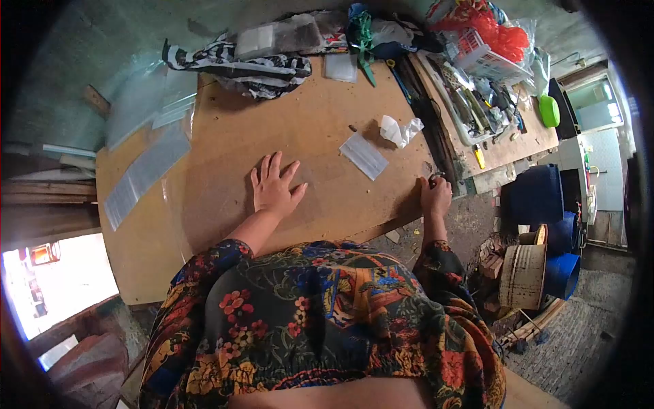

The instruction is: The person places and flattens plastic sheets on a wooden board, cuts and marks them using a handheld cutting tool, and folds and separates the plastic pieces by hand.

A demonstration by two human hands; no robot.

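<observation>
My left hand [276, 187] lies flat on the brown wooden board [272, 123], its fingers spread and holding nothing. At the board's right edge, my right hand [436, 196] has its fingers closed around something small and dark, too small to name. Between my hands and farther back lies a translucent plastic sheet [364, 156], small and rectangular. A crumpled white tissue [400, 131] rests just behind it, near the right edge. Tiny crumbs are scattered over the board.
Clear plastic strips [146, 170] lie at left. A striped black-and-white bag [272, 73] sits at the back. On the right are a tray of tools [477, 109], a white basket [473, 51] and a green bottle [548, 111]. Blue barrels [535, 194] and a white bucket [521, 276] stand below.
</observation>
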